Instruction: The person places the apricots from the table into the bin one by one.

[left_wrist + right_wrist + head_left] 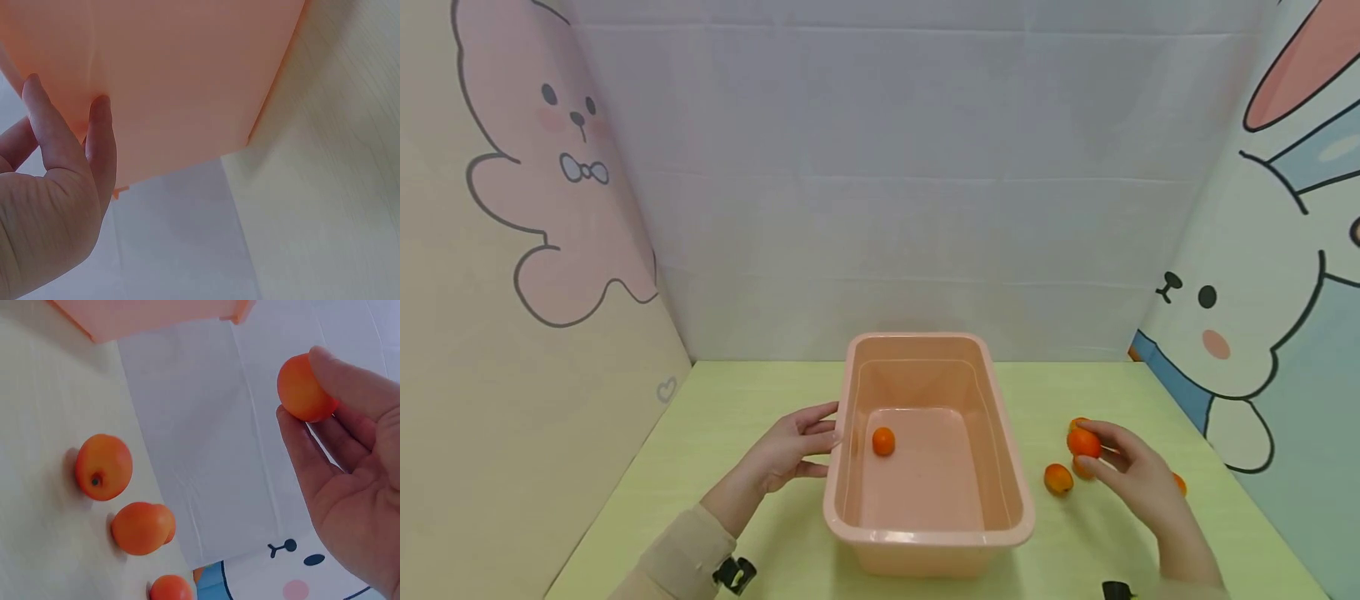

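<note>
A pink plastic basin (931,537) stands in the middle of the table, with one small orange-red fruit (883,442) on its floor near the left wall. Against the basin's left side rests my left hand (797,446), its fingers fairly straight; in the left wrist view, fingertips (100,106) lie at the outer wall. To the right of the basin, my right hand (1138,479) pinches another small orange-red fruit (306,387) between thumb and fingers, raised above the table. Below it lie several similar fruits, including one (1058,479) nearest the basin and one (140,528) beside it.
The pale green table (760,392) meets a white back wall (910,183). Side panels with a pink cartoon bear (565,208) and a white rabbit (1240,333) flank it. One more fruit (1180,483) shows partly behind my right hand.
</note>
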A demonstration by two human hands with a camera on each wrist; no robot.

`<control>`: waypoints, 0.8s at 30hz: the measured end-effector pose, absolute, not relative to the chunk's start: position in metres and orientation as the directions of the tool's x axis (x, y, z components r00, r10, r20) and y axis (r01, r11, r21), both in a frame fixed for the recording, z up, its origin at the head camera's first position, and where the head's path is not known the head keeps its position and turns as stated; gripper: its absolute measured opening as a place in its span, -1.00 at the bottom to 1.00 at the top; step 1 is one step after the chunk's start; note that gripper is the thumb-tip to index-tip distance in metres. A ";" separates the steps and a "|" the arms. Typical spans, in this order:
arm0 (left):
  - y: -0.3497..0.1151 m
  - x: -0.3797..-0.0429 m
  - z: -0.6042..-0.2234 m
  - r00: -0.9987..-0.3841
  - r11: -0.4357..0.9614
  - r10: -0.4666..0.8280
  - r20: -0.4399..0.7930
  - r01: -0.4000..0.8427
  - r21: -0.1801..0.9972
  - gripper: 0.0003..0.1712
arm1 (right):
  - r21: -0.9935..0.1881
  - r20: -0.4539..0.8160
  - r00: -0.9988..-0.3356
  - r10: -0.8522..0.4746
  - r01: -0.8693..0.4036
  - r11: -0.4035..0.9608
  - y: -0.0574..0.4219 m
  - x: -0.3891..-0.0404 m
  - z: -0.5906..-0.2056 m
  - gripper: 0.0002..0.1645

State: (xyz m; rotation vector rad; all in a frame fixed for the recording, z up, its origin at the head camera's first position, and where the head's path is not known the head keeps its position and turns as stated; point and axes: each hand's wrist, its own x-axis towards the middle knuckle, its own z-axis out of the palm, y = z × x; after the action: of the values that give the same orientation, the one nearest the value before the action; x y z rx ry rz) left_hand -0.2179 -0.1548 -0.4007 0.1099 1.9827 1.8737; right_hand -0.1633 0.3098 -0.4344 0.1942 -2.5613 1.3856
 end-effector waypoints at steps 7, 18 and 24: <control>-0.155 -0.218 -0.400 -0.914 0.092 0.328 -0.239 -0.221 0.971 -0.25 | -0.783 0.353 -0.931 -0.091 -0.346 0.517 0.292 -0.179 -0.408 -0.42; -0.155 -0.219 -0.401 -0.911 0.093 0.335 -0.241 -0.222 0.971 -0.24 | -0.783 0.327 -0.924 -0.199 -0.383 0.490 0.259 -0.202 -0.350 -0.42; -0.155 -0.219 -0.402 -0.910 0.090 0.338 -0.239 -0.221 0.971 -0.23 | -0.739 0.427 -0.846 -0.318 -0.529 0.416 0.236 -0.218 -0.316 -0.47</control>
State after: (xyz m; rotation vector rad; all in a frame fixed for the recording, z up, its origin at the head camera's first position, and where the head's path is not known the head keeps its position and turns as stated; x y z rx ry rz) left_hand -0.2194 -0.1551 -0.4015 0.1143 1.9722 1.8746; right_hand -0.2181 0.2359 -0.3163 0.7461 -2.4500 1.4013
